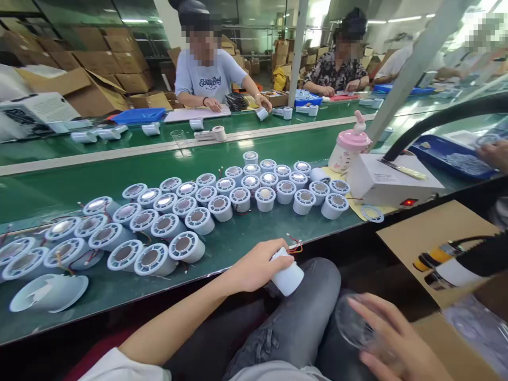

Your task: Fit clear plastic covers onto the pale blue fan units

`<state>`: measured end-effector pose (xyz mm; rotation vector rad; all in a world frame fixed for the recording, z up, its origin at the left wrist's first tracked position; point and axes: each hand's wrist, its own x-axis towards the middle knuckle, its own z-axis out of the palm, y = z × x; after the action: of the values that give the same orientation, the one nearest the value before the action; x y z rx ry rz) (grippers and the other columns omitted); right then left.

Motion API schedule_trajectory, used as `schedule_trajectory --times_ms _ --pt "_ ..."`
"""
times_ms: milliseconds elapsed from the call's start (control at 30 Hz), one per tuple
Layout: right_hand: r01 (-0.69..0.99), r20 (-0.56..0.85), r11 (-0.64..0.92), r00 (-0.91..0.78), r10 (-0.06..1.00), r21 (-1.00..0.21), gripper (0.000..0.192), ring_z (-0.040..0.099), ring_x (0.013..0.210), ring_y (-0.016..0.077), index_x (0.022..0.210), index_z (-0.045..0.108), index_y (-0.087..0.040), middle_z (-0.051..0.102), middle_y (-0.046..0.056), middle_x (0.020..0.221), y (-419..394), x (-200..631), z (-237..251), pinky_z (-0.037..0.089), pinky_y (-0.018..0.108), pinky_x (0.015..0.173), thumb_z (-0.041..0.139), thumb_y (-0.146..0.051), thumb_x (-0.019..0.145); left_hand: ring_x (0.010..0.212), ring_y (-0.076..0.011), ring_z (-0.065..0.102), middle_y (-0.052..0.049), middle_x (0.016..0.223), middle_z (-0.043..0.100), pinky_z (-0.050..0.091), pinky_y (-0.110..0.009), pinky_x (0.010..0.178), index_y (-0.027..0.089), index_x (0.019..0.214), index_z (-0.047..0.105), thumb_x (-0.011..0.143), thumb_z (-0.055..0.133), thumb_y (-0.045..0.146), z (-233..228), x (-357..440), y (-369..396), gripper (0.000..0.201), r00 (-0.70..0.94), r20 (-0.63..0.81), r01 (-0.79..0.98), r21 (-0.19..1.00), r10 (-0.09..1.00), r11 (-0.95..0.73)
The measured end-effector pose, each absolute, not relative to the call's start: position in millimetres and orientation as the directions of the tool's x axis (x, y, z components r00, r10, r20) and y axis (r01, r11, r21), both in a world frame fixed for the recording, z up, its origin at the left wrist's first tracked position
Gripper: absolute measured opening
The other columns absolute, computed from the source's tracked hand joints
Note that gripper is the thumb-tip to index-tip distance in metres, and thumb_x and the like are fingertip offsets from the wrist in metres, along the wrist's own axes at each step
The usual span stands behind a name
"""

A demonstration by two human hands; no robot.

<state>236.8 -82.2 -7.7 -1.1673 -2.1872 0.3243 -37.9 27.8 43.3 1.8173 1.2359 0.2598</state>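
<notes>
Fingers of the left hand (257, 267) curl around a small white cylinder (288, 275) and grip it tight. Thin red and yellow wires (296, 244) stick out of its top end. The cylinder sits just above the person's knee in grey jeans (293, 323), right by the near edge of the green table (246, 241).

The right hand (391, 344) is lower down, on the other side of that knee. Its fingers are spread a little and hold a clear round plastic piece (353, 323). The piece is blurry, so its shape is hard to tell.

On the green table, beyond the left hand, lie many more white round parts with silver middles (186, 211), packed close in rows. At the left end of the rows rests a white dish-shaped part (50, 291). At the right end stands a white box with a red light (391, 182), and a pink bottle (349, 148) stands just behind the box. A piece of brown cardboard (432, 238) lies near the box, toward the person.

Across the table, two other people sit and work with their own hands.
</notes>
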Motion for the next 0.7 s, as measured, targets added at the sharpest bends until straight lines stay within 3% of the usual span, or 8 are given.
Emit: schedule_trajectory --times_ms 33,100,200,300,400,467,567,700 --pt "0.688 0.436 0.595 -0.423 0.794 -0.416 0.043 0.063 0.101 0.0259 0.134 0.051 -0.028 0.055 0.012 0.124 -79.5 226.6 -8.8 0.059 0.032 0.072 0.054 -0.031 0.091 0.070 -0.0161 0.056 -0.002 0.087 0.059 0.044 -0.025 0.053 0.019 0.092 0.056 0.086 0.041 0.040 39.5 -33.3 26.8 0.026 0.560 -0.350 0.518 0.855 0.751 0.013" --pt "0.754 0.456 0.593 -0.438 0.775 -0.283 0.047 0.060 0.104 0.0325 0.135 0.051 -0.028 0.051 0.015 0.129 -70.9 206.5 -8.4 0.059 0.042 0.074 0.055 -0.024 0.088 0.061 -0.0136 0.052 -0.001 0.084 0.058 0.038 -0.022 0.045 0.019 0.094 0.059 0.082 0.043 0.034 30.6 -24.3 24.0 0.025 0.678 -0.422 0.398 0.899 0.602 0.181" --pt "0.823 0.374 0.511 -0.405 0.834 -0.248 0.039 0.058 0.103 0.0382 0.120 0.062 -0.024 0.049 0.018 0.133 -57.6 190.2 -4.8 0.057 0.050 0.069 0.056 -0.013 0.083 0.071 -0.0143 0.056 -0.001 0.089 0.063 0.046 -0.024 0.060 0.019 0.095 0.066 0.079 0.052 0.026 22.1 -14.7 18.8 0.022 0.763 -0.357 0.377 0.923 0.540 0.077" --pt "0.774 0.187 0.433 -0.392 0.901 -0.462 0.020 0.056 0.109 0.0354 0.091 0.067 -0.021 0.051 0.014 0.132 -52.6 192.7 -1.8 0.056 0.045 0.075 0.060 -0.008 0.078 0.091 -0.0179 0.058 -0.003 0.097 0.064 0.045 -0.029 0.086 0.019 0.094 0.068 0.079 0.060 0.023 22.4 -11.7 12.6 0.017 0.755 -0.164 0.355 0.917 0.634 -0.185" --pt "0.614 0.029 0.272 -0.376 0.926 -0.741 0.004 0.056 0.113 0.0287 0.081 0.064 -0.021 0.053 0.009 0.128 -54.0 200.2 1.0 0.052 0.040 0.085 0.067 -0.019 0.080 0.093 -0.0191 0.058 -0.004 0.100 0.062 0.046 -0.032 0.086 0.021 0.101 0.066 0.077 0.070 0.032 21.0 -11.5 6.7 0.027 0.689 -0.070 0.365 0.893 0.721 -0.263" --pt "0.494 -0.008 0.171 -0.339 0.941 -0.852 0.016 0.057 0.110 0.0249 0.076 0.063 -0.021 0.055 0.008 0.121 -55.0 203.1 3.8 0.050 0.036 0.087 0.060 -0.030 0.089 0.092 -0.0199 0.058 -0.005 0.101 0.060 0.048 -0.032 0.084 0.022 0.108 0.065 0.066 0.080 0.042 14.7 -11.4 4.3 0.048 0.654 -0.042 0.355 0.899 0.755 -0.257" --pt "0.376 -0.035 0.059 -0.240 0.970 -0.925 0.035 0.060 0.099 0.0209 0.067 0.060 -0.019 0.059 0.008 0.111 -55.9 204.8 8.6 0.049 0.030 0.077 0.047 -0.033 0.096 0.092 -0.0207 0.056 -0.005 0.100 0.055 0.049 -0.034 0.083 0.024 0.113 0.066 0.054 0.086 0.048 0.4 -11.6 3.5 0.066 0.651 0.037 0.297 0.907 0.758 -0.299" --pt "0.410 -0.001 0.083 -0.199 0.980 -0.908 0.030 0.060 0.094 0.0207 0.066 0.060 -0.018 0.060 0.009 0.109 -59.8 202.3 7.5 0.048 0.029 0.073 0.055 -0.034 0.091 0.108 -0.0242 0.053 -0.008 0.113 0.050 0.045 -0.041 0.098 0.026 0.113 0.067 0.054 0.087 0.045 -14.3 -11.9 1.7 0.064 0.642 0.117 0.244 0.906 0.757 -0.346"
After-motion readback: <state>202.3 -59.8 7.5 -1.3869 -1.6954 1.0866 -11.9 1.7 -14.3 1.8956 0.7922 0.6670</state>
